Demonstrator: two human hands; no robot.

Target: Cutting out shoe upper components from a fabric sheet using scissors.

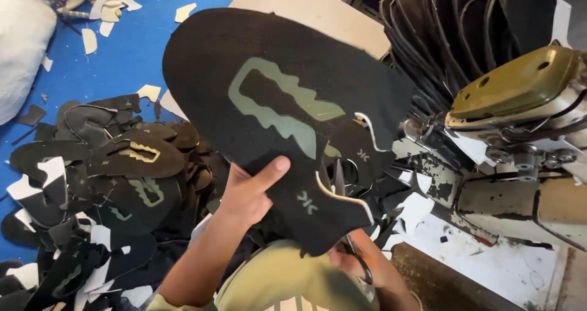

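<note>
Two hands work one black shoe upper piece (287, 103), held up in front of the camera over the person's lap. Its green jagged patch faces up, and a pale lining edge shows along the cut-out near its lower end. The left hand (247, 192) grasps the piece from below, thumb pressed onto the fabric. The right hand (361, 265) is closed around a pair of scissors (348, 225), whose blades point up into the cut-out, so the trimming looks to be under way there, with some pale edge not yet cut off. On the blue floor (128, 54) to the left lies a heap of similar black pieces (122, 182) among pale offcuts; whether those are finished cannot be told. An industrial machine (520, 115) stands at the right.
</note>
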